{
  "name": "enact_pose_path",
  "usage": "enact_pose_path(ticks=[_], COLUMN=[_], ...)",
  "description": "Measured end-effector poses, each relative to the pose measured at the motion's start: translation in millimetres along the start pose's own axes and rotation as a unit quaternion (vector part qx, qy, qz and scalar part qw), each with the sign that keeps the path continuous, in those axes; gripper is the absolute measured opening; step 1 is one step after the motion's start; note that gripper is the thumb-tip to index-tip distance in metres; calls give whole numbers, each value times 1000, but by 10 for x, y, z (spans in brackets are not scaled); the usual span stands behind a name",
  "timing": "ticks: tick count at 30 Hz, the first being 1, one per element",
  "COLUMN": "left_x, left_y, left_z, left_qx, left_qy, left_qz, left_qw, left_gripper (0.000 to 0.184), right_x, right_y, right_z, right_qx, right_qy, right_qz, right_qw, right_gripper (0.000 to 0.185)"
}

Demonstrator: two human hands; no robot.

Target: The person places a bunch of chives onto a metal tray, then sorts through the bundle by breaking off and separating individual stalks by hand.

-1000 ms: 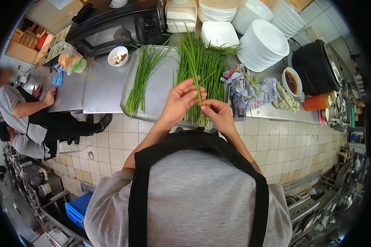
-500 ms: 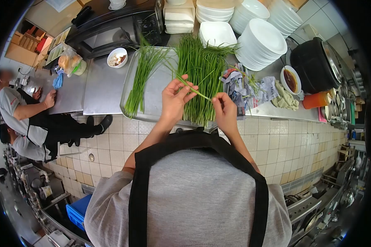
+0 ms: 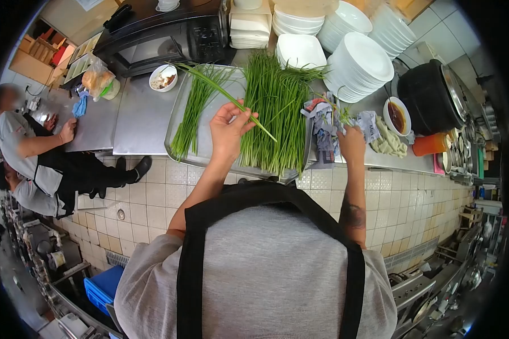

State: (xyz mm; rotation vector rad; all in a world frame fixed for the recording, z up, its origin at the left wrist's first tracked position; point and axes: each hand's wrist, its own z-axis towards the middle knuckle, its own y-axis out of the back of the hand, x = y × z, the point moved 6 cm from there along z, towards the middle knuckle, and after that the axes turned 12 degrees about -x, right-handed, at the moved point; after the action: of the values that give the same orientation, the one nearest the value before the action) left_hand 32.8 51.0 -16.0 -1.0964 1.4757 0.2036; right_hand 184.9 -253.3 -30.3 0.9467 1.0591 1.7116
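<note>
Between the fingers of my left hand [image 3: 229, 129] are a few long green stalks [image 3: 218, 87], slanting from upper left to lower right above the metal tray [image 3: 220, 100]. Below them in the tray lie a thick bunch of green stalks [image 3: 280, 113] on the right and a thinner bunch [image 3: 197, 113] on the left. My right hand [image 3: 352, 141] is over the crumpled newspaper [image 3: 323, 129], which has loose green bits on it. Its fingers are bent together; what they hold, if anything, is too small to tell.
White plates [image 3: 359, 62] are stacked behind the newspaper. A sauce bowl [image 3: 397, 116], a cloth [image 3: 389, 141] and an orange container [image 3: 430, 144] stand right. Left are a small bowl [image 3: 163, 78], a microwave [image 3: 152, 51] and a person [image 3: 31, 135] at the counter.
My right hand has left the stalks and moved right to the newspaper. My left hand has shifted slightly left, still holding stalks, which now point to the upper left.
</note>
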Motion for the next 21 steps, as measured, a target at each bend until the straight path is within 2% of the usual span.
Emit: enact_pose_path(ticks=[2, 4, 6, 8, 11, 12, 17, 19, 21], left_x=[40, 71, 93, 92, 4, -1, 63, 28, 50], left_y=[-16, -32, -57, -71, -93, -99, -119, -215, -280], left_z=[-10, -22, -30, -38, -85, -95, -125, -189, -213], left_qx=[14, 12, 19, 31, 44, 47, 71, 88, 119], left_qy=[-10, -6, -7, -17, -49, -45, -38, 8, 35], left_qz=[-2, -2, 0, 4, 53, 45, 12, -76, -131], left_qw=[1000, 1000, 1000, 999, 996, 997, 997, 993, 984], left_gripper=[26, 25, 24, 23, 21, 21, 18, 16, 21], right_x=[415, 1096, 1536, 1769, 1831, 1838, 1813, 1811, 1770], right_y=[85, 379, 470, 445, 378, 335, 228, 198, 156], right_z=[-27, -136, -272, -362, -379, -385, -393, -402, -438], right_qx=[-61, 17, 64, 117, 90, 75, 108, 103, 98], right_qy=[17, 58, 93, 85, 52, 31, 36, 32, 15], right_qz=[204, 384, 460, 483, 490, 532, 512, 527, 546], right_qw=[977, 921, 880, 863, 866, 843, 852, 843, 832], right_gripper=[23, 19, 16, 15, 13, 13, 11, 11, 10])
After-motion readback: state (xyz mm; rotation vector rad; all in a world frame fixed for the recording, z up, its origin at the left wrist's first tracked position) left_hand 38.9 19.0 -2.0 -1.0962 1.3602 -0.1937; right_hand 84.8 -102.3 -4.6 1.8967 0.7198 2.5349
